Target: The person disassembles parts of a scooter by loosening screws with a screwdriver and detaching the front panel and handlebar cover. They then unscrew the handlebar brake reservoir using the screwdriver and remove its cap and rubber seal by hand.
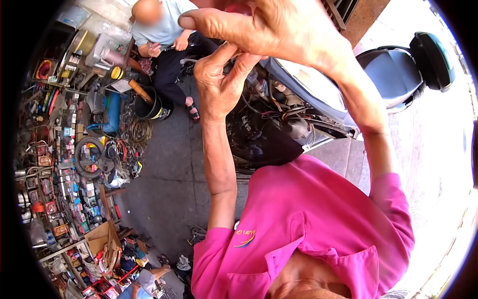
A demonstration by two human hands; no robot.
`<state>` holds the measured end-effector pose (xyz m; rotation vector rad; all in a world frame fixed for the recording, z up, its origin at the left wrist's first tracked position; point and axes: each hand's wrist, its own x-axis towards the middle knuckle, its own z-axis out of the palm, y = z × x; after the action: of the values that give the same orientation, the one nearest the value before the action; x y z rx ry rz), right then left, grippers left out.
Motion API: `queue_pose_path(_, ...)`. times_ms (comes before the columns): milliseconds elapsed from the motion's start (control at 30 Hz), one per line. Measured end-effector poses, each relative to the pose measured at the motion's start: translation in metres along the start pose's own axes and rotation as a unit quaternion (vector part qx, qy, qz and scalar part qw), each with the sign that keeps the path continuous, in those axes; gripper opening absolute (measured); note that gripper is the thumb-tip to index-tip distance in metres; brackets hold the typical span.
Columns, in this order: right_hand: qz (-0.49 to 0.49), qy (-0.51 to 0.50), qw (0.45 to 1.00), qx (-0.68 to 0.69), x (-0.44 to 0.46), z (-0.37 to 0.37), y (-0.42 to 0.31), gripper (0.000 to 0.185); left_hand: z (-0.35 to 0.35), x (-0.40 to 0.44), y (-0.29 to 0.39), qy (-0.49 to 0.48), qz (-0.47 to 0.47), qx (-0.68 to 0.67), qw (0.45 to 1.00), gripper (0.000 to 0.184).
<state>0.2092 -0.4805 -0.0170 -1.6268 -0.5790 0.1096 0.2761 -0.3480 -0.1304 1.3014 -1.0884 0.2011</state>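
**Your left hand [218, 83] is touching your right hand [289, 35] in front of an opened scooter [312, 84]**

At the far left, small boxes and parts [74, 199] are crowding together in rows. Just right of them, a black ring [79, 164] is lying below a blue cylinder [113, 112], with a wire coil [141, 130] resting near both. A dark bucket [167, 104] is standing beyond the coil, and a brown rod [141, 93] is leaning in it. Behind the bucket, a person in a light blue shirt [167, 21] is sitting, holding both hands near the lap.

Your left hand is bending its thumb and forefinger toward each other, their tips ending at your right hand; you cannot tell whether that grip is clamping anything. A red thing [239, 9] is showing at the top edge, beside your right hand and partly hidden by it. Your right thumb is pointing left, while the other fingers are running out of view, so you cannot tell that grip's state either.

Below your hands, the scooter is exposing tangled wires [288, 112]. To the right, its seat [391, 70] is adjoining a black top box [433, 62].
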Motion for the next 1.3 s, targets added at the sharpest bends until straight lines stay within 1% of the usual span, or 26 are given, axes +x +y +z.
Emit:
queue_pose_path(67,-0.048,0.024,0.991,-0.125,-0.010,0.002,0.001,0.026,-0.003,0.002,0.001,0.005,0.009,0.083,0.996,0.018)
queue_pose_path(100,-0.074,0.028,0.977,-0.199,-0.015,0.001,-0.001,0.023,0.000,0.000,-0.002,0.014,0.012,0.073,0.997,0.020)
queue_pose_path(167,-0.119,0.036,0.931,-0.343,-0.027,-0.003,-0.006,0.018,0.008,0.000,-0.002,0.030,0.019,0.090,0.995,0.026)
queue_pose_path(267,-0.184,0.025,0.858,-0.479,-0.035,-0.018,-0.011,0.014,0.010,-0.009,-0.012,0.074,0.047,0.121,0.989,0.031)
queue_pose_path(333,-0.229,0.013,0.825,-0.517,-0.037,-0.026,-0.014,0.016,0.011,-0.026,-0.015,0.109,-0.092,0.127,0.982,0.034)
queue_pose_path(400,-0.252,0.018,0.805,-0.536,-0.038,-0.029,-0.018,0.020,0.012,-0.046,-0.028,0.100,-0.106,0.182,0.972,0.031)
queue_pose_path(433,-0.179,0.030,0.813,-0.553,-0.042,-0.021,-0.027,0.018,0.016,-0.054,-0.034,0.084,-0.095,0.192,0.973,0.028)
queue_pose_path(467,-0.163,0.047,0.806,-0.568,-0.039,-0.017,-0.022,0.020,0.023,-0.063,-0.041,0.079,-0.129,0.179,0.972,0.026)
queue_pose_path(500,-0.146,0.064,0.798,-0.582,-0.037,-0.013,-0.017,0.022,0.027,-0.072,-0.053,0.077,-0.111,0.219,0.966,0.026)
queue_pose_path(533,-0.128,0.080,0.789,-0.595,-0.035,-0.007,-0.014,0.025,0.031,-0.071,-0.048,0.080,-0.151,0.241,0.955,0.023)
queue_pose_path(567,-0.111,0.168,0.725,-0.658,-0.039,0.003,-0.008,0.027,0.032,-0.071,-0.051,0.090,-0.151,0.270,0.947,0.019)
queue_pose_path(600,-0.008,0.157,0.729,-0.666,-0.038,0.003,-0.011,0.021,0.032,-0.068,-0.049,0.107,-0.122,0.295,0.942,0.017)
queue_pose_path(667,-0.079,0.125,0.776,-0.613,-0.030,0.001,-0.010,0.013,0.035,-0.066,-0.049,0.144,-0.087,0.333,0.928,0.019)
queue_pose_path(700,-0.073,0.091,0.806,-0.580,-0.028,0.000,-0.013,0.012,0.037,-0.065,-0.046,0.150,-0.098,0.342,0.922,0.019)
queue_pose_path(733,-0.112,0.093,0.814,-0.563,-0.024,0.002,-0.013,0.017,0.037,-0.066,-0.047,0.154,-0.113,0.326,0.926,0.019)
queue_pose_path(767,-0.106,0.075,0.806,-0.578,-0.023,0.004,-0.020,0.016,0.037,-0.066,-0.046,0.161,-0.099,0.327,0.926,0.019)
queue_pose_path(800,-0.128,0.057,0.827,-0.544,-0.023,0.001,-0.020,0.015,0.039,-0.066,-0.044,0.162,-0.102,0.335,0.923,0.019)
queue_pose_path(867,-0.073,-0.038,0.844,-0.530,-0.019,-0.007,-0.032,0.015,0.041,-0.067,-0.046,0.172,-0.108,0.331,0.922,0.018)
queue_pose_path(933,-0.069,-0.023,0.849,-0.523,-0.021,-0.002,-0.030,0.017,0.042,-0.067,-0.043,0.166,-0.131,0.332,0.919,0.019)
queue_pose_path(1033,-0.031,0.070,0.863,-0.499,-0.021,-0.003,-0.016,0.017,0.043,-0.069,-0.046,0.172,-0.142,0.325,0.919,0.021)
queue_pose_path(1133,-0.006,0.089,0.847,-0.525,-0.019,-0.016,-0.003,0.012,0.042,-0.070,-0.043,0.182,-0.145,0.309,0.922,0.021)
queue_pose_path(1167,0.024,0.066,0.858,-0.509,-0.018,-0.022,-0.006,0.009,0.041,-0.070,-0.044,0.207,-0.115,0.291,0.927,0.021)
queue_pose_path(1200,0.015,0.035,0.868,-0.496,-0.020,-0.021,-0.013,0.006,0.040,-0.070,-0.046,0.214,-0.110,0.269,0.932,0.020)
queue_pose_path(1233,0.006,0.004,0.877,-0.481,-0.020,-0.019,-0.019,0.013,0.041,-0.069,-0.048,0.226,-0.101,0.260,0.933,0.019)
queue_pose_path(1267,-0.002,-0.027,0.885,-0.465,-0.019,-0.017,-0.026,0.021,0.042,-0.070,-0.049,0.221,-0.126,0.240,0.937,0.019)
queue_pose_path(1300,-0.028,-0.080,0.868,-0.490,-0.014,-0.014,-0.035,0.032,0.043,-0.068,-0.043,0.224,-0.151,0.186,0.945,0.020)
